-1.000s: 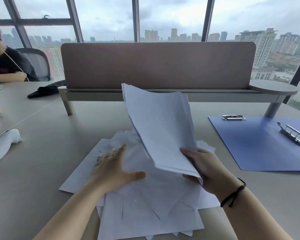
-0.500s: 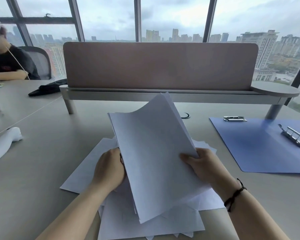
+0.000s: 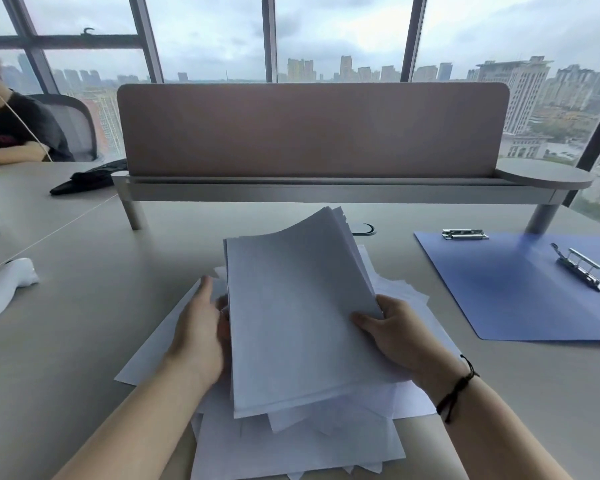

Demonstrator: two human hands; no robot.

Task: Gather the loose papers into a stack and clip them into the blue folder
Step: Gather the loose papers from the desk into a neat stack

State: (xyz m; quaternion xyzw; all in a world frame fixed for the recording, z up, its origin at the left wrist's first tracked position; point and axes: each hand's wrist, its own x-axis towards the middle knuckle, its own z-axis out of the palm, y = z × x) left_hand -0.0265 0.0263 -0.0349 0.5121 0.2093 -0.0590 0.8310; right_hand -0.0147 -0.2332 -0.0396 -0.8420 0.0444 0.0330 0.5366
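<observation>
1. A thick stack of white paper sheets (image 3: pixel 302 323) sits at the centre of the view, tilted with its far edge raised and curling, its near edge resting on the loose white papers (image 3: pixel 291 448) spread flat on the grey desk (image 3: pixel 66 341).
2. The left hand (image 3: pixel 198 337) is at the stack's 9 o'clock edge, fingers curled around and behind the sheets, gripping that side.
3. The right hand (image 3: pixel 395 334) is at the 3 o'clock edge, thumb lying on the top sheet and fingers tucked underneath, pinching the stack; a black cord bracelet (image 3: pixel 458 386) circles its wrist.
4. The loose papers fan out beneath the stack toward 6, 8 and 3 o'clock, their corners out of line.
5. The open blue plastic folder (image 3: pixel 520 292) lies flat on the desk at 3 o'clock, well apart from the stack, with no paper in it.
6. A silver metal spring clip (image 3: pixel 582 268) is fixed on the folder's inner face near its right side; a second flat silver metal clip (image 3: pixel 465 234) sits at the folder's far edge.
7. At 12 o'clock stands a brown fabric desk divider (image 3: pixel 312 129) on a grey metal shelf.
8. At 9 o'clock a white handheld controller (image 3: pixel 4 289) lies on the desk.
9. At 10 o'clock a seated person in a dark shirt (image 3: pixel 11 129) rests an arm on a neighbouring desk, a dark folded cloth (image 3: pixel 87 176) lying nearby.
</observation>
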